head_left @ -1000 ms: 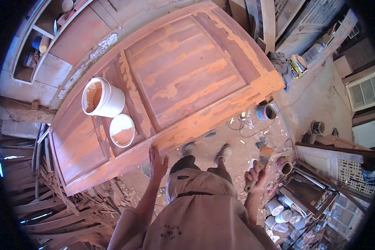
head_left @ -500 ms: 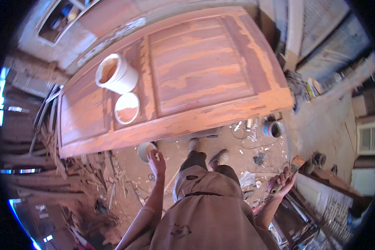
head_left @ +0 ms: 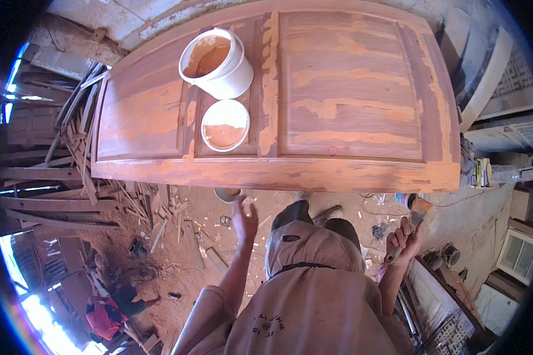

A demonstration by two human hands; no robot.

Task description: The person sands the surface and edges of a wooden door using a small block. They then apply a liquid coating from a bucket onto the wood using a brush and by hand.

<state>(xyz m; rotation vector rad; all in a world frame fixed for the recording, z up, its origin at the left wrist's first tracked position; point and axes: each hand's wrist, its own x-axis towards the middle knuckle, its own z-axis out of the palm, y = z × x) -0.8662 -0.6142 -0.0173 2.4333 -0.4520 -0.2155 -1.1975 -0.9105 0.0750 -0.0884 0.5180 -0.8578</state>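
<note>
My right hand (head_left: 404, 242) is closed around the handle of a paintbrush (head_left: 419, 214), its orange-stained bristles pointing up and away. My left hand (head_left: 244, 222) hangs below the door's near edge, fingers loosely curled and apart, with nothing visible in them. Just beyond its fingertips is a pale round container (head_left: 224, 195) with orange stuff inside, partly hidden by the door. The large panelled wooden door (head_left: 349, 106) lies flat in front of me, streaked with orange filler. On it stand an open white bucket (head_left: 234, 77) of orange paste and its smeared white lid (head_left: 225, 127).
Scrap wood (head_left: 160, 219) and shavings cover the floor to the left. At lower left a person in a red top (head_left: 105, 316) is low down among timber. A tin (head_left: 405, 199) stands under the door's right end; boards (head_left: 450, 296) lean at lower right.
My view has shifted, so the door and bucket appear higher and the bucket farther right. My left hand has drawn slightly away from the round container. The paintbrush stays in my right hand.
</note>
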